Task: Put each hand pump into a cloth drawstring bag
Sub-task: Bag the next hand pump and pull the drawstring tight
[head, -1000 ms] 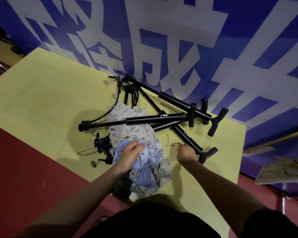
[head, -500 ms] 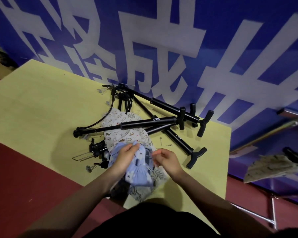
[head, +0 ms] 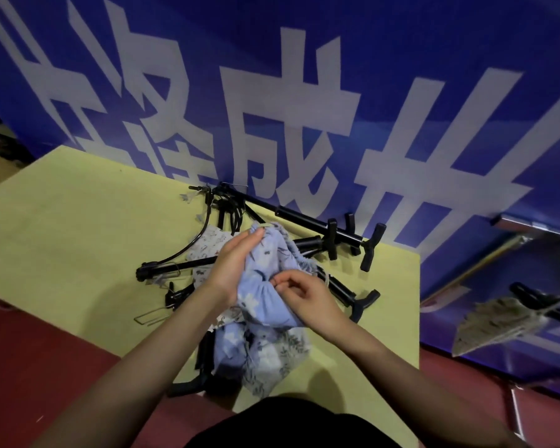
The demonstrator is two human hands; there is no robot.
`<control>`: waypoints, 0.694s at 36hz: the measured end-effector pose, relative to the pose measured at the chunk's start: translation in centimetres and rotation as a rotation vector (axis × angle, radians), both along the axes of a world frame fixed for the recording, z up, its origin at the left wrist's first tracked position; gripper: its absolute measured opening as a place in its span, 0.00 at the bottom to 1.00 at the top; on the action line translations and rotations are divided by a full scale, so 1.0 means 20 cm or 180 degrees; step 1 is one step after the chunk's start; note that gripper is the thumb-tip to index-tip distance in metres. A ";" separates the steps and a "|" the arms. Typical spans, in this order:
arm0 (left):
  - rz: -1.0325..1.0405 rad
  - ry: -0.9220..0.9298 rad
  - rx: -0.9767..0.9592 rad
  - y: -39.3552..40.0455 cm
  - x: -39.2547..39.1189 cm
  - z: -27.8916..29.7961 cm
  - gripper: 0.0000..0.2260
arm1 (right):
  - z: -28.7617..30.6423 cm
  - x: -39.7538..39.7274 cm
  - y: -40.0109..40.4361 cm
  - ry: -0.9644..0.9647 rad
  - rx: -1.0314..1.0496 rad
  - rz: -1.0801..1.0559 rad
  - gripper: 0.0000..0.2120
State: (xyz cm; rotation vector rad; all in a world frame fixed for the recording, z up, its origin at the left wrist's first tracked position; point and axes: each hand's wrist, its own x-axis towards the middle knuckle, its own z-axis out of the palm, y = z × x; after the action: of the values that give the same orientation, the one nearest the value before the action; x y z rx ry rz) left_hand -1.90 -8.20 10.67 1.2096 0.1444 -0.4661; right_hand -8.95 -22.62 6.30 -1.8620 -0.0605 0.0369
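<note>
The blue drawstring bag (head: 265, 279) is gripped at its gathered mouth by the left hand (head: 232, 270) and pinched by the right hand (head: 299, 294), while the loose hand pumps (head: 320, 229) lie just beyond, long axes running left-right.

We seem to be in a hall or big work room, not a home. A huge blue banner with giant white signs (head: 304, 101) covers the wall behind our flat yellow counter (head: 78, 227). The floor is dark red (head: 29, 367). Many long black hand pumps with T-shaped handles (head: 324, 226) lie piled up like goods being packed.
</note>
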 end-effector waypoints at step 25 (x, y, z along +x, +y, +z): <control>-0.0632 -0.0983 0.0656 0.00 -0.13 -0.05 0.12 | -0.04 -0.17 -0.25 0.0074 -0.3143 -0.0534 0.22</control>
State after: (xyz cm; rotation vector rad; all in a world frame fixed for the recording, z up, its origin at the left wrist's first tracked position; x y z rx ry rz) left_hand -4.49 -8.25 9.66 1.4909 -0.1985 -0.4379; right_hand -12.34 -27.65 5.59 -2.8453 0.1607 -0.0367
